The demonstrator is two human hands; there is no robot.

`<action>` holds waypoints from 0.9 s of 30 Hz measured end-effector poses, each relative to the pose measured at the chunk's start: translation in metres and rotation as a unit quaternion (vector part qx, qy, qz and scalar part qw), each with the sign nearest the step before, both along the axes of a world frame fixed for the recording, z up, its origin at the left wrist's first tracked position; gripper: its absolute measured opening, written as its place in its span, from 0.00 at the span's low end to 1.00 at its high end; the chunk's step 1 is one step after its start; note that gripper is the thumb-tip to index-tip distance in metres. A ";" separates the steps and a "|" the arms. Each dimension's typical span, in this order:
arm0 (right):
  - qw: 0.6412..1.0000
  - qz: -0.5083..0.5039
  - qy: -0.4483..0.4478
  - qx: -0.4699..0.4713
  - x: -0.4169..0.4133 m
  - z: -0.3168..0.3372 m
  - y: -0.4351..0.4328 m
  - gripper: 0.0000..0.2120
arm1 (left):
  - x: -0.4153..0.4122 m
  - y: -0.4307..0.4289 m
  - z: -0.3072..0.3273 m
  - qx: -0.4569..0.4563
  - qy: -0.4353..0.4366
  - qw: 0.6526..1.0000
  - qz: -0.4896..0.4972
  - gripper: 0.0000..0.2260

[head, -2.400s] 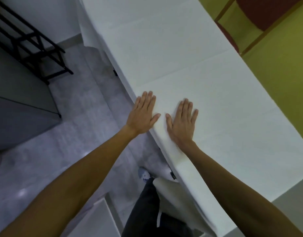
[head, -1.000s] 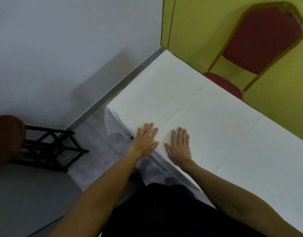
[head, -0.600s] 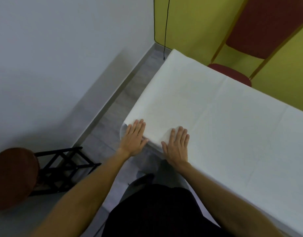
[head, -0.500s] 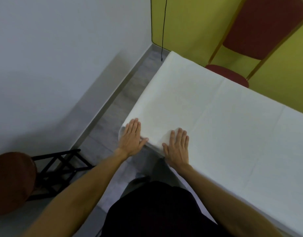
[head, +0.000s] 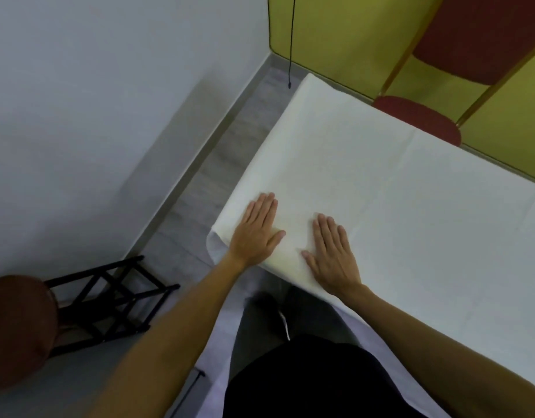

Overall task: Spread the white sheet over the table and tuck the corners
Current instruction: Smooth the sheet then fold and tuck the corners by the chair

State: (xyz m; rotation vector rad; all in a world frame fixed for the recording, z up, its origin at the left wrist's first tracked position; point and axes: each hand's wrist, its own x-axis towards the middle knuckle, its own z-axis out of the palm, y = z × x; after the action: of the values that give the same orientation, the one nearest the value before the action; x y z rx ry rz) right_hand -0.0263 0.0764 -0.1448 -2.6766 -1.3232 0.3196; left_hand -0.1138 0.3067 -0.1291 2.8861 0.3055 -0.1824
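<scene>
Head view: the white sheet (head: 396, 188) covers the table (head: 290, 268) from the near corner to the far end. Two hands lie on it — the left hand (head: 255, 233) at the near corner, the right hand (head: 332, 254) just beside it, both flat with fingers extended, gripping nothing. One loose flap (head: 213, 247) hangs off the corner. To tuck well, pin the top with one palm and fold the flap under, I'd judge. One red chair (head: 420, 119), one black rack (head: 109, 303).

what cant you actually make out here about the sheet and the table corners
Head view, the only one:
- Table itself: fully covered by the white sheet.
- Near corner's underside, tucked or not: hidden beneath the left hand and hanging flap.
- Right end: cut off by the frame edge.
- Far corner: its overhang faces away.
- Right hand covers the sheet there.
</scene>
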 end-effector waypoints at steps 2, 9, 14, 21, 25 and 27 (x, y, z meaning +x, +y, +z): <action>1.000 0.000 -0.001 0.000 0.000 0.000 0.002 0.36 | -0.011 0.018 0.000 0.018 0.011 1.000 -0.007 0.34; 0.997 -0.035 -0.013 0.065 0.000 -0.006 0.008 0.36 | 0.001 0.010 -0.001 0.015 -0.016 0.999 -0.028 0.35; 0.993 -0.071 -0.026 0.095 0.031 -0.003 0.041 0.28 | 0.072 -0.012 -0.002 -0.003 -0.038 0.993 -0.112 0.29; 0.995 -0.090 -0.032 0.037 0.067 -0.007 0.047 0.34 | 0.135 0.030 -0.007 0.037 -0.019 0.987 -0.156 0.30; 0.995 -0.097 -0.013 0.021 0.067 0.000 0.048 0.38 | 0.141 0.056 -0.004 0.014 -0.022 0.995 -0.096 0.32; 0.995 -0.102 -0.007 0.019 0.068 0.002 0.049 0.38 | 0.145 0.052 -0.004 0.005 -0.025 0.998 -0.057 0.33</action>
State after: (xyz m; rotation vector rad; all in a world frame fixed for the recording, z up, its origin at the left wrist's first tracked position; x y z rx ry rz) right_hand 0.0418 0.1249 -0.1424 -2.7551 -1.0367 0.2503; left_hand 0.0311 0.3588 -0.1330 2.9153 0.1327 -0.1273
